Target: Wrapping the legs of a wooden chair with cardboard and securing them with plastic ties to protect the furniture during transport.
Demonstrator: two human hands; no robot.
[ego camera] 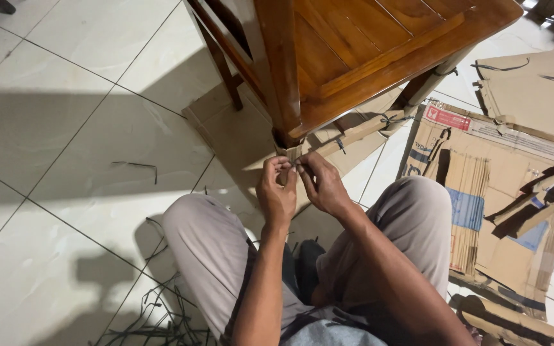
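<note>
The left hand (276, 195) and right hand (321, 186) meet fingertip to fingertip, both pinched shut on a cardboard wrap (292, 152) just beyond them, at the foot of a chair leg (283, 77). The wooden chair (360, 45) rises farther off. Flattened cardboard (495, 186) lies to the right on the tiled floor (65, 128); dark ties (155, 320) litter the near left.

Glossy wooden chair (354, 45), matt cardboard (482, 192)

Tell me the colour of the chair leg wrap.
Plain brown cardboard wrap, seen in the head view.
</note>
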